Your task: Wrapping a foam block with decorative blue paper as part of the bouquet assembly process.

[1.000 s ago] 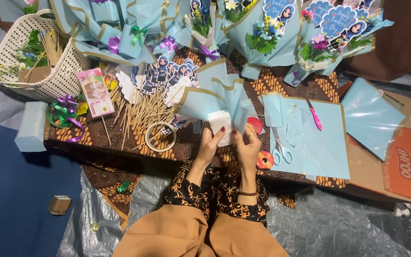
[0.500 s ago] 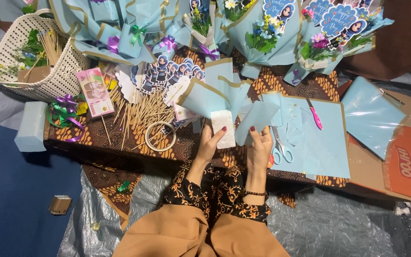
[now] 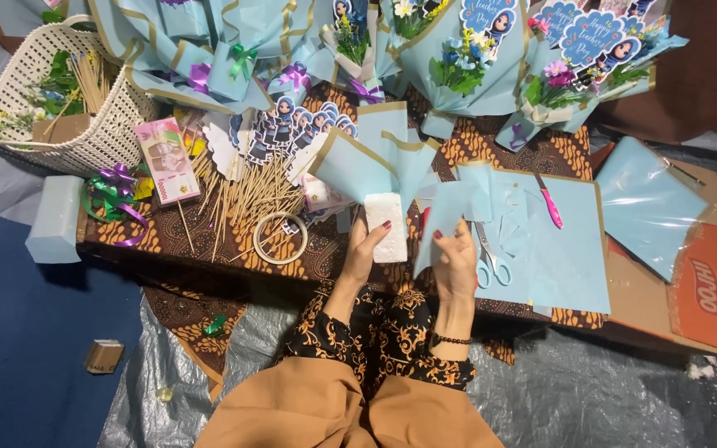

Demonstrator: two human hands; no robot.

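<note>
A low counter [image 3: 168, 241] draped in brown patterned batik cloth carries pale blue wrapping sheets [image 3: 558, 249]. Above its near edge, the right hand [image 3: 456, 261] pinches a thin, crinkled blue paper sheet [image 3: 450, 211], fingers closed narrowly on it. The left hand [image 3: 367, 249] grips a small white, rough-textured rectangular foam block [image 3: 386, 226], fingers wrapped round its side.
</note>
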